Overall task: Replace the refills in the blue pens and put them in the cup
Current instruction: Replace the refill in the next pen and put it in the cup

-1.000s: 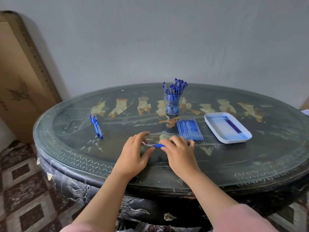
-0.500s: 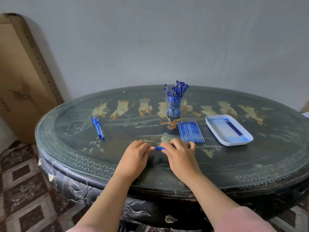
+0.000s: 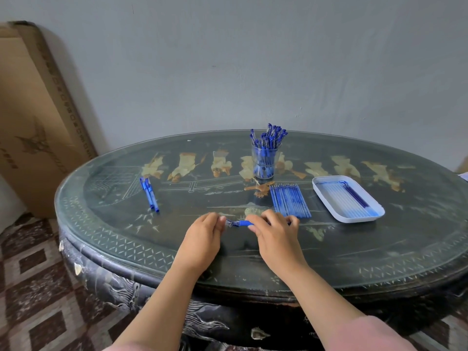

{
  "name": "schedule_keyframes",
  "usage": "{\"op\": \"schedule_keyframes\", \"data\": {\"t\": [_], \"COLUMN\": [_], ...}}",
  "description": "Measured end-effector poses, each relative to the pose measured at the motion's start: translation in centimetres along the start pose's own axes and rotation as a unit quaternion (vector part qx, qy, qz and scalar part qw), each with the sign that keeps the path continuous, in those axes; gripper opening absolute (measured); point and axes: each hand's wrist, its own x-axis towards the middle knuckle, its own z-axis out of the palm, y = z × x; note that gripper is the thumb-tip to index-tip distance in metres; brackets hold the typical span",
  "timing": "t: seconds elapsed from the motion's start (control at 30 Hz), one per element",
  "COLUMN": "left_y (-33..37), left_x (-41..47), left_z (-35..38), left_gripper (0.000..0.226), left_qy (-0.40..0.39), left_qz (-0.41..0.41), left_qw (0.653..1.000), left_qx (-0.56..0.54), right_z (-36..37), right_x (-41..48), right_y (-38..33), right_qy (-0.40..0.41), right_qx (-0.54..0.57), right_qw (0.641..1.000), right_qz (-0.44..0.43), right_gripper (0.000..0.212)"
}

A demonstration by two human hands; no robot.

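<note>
A blue pen (image 3: 239, 223) lies between my hands near the table's front. My left hand (image 3: 203, 239) pinches its tip end. My right hand (image 3: 274, 233) grips its barrel, which is mostly hidden under the fingers. A clear cup (image 3: 264, 160) holding several blue pens stands behind, at the table's middle. A row of blue refills (image 3: 290, 201) lies just beyond my right hand. Two blue pens (image 3: 149, 195) lie together on the left of the table.
A white tray (image 3: 326, 196) with refills in it sits at the right. The dark round table (image 3: 354, 249) has a glass top and stands against a grey wall. A cardboard box (image 3: 33, 122) leans at the left. Patterned floor tiles show below left.
My hands have drawn slightly apart, so the pen's tip section shows between them again. The camera view has shifted a little.
</note>
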Motion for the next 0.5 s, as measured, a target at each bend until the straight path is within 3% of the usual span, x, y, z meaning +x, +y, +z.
{"op": "schedule_keyframes", "data": {"t": [0.13,0.27,0.5], "left_y": [-0.61,-0.87,-1.09], "left_x": [0.35,0.40,0.57], "left_z": [-0.35,-0.44,-0.12], "left_gripper": [0.006,0.016,0.009], "left_qy": [0.100,0.104,0.100], "left_qz": [-0.046,-0.056,-0.026], "left_qw": [0.993,0.992,0.994], "left_qx": [-0.035,-0.046,-0.030], "right_z": [0.08,0.05,-0.04], "right_x": [-0.04,0.00,-0.02], "right_y": [0.01,0.04,0.01], "right_qy": [0.005,0.018,0.015], "right_qx": [-0.003,-0.009,-0.012], "right_qw": [1.000,1.000,1.000], "right_qz": [0.006,0.012,0.015], "right_gripper": [0.022,0.021,0.022]}}
